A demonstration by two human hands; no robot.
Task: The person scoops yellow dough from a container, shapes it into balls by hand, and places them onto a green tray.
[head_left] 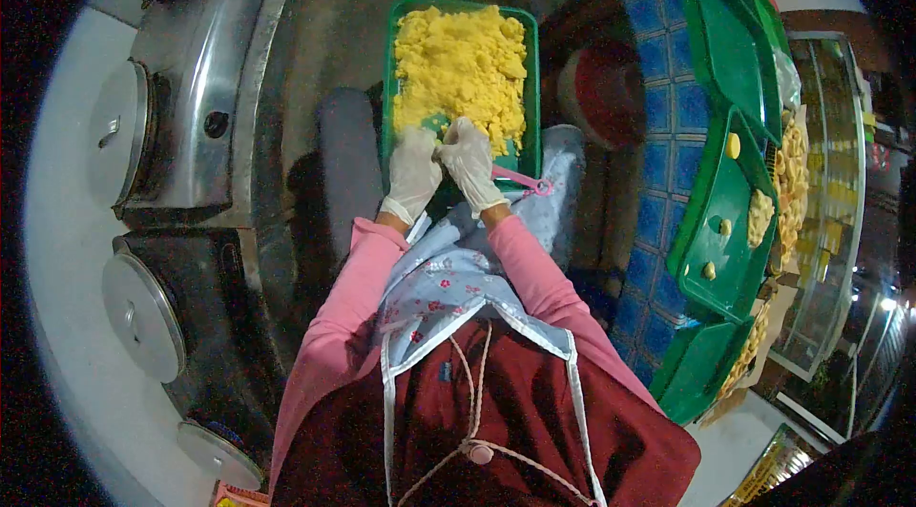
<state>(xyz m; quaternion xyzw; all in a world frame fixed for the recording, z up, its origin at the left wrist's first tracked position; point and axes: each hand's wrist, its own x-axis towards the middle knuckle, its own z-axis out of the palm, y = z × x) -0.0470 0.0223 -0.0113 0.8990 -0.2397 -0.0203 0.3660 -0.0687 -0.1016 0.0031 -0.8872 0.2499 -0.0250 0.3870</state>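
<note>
your gloved left hand [412, 173] and right hand [470, 161] meet, touching, at the near edge of a heap of crumbly yellow mash [461, 63]; it fills a green rectangular plastic tray [520, 149] on your lap, long axis running straight away from you; the heap lies directly ahead of both hands, equally near; fingers curl inward, whether around anything i cannot tell; a thin pink handle [523, 181] juts out beside the right wrist.

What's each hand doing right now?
Left hand: curled against the yellow mash; grip cannot be told.
Right hand: curled beside it over the green tray; grip cannot be told.
</note>
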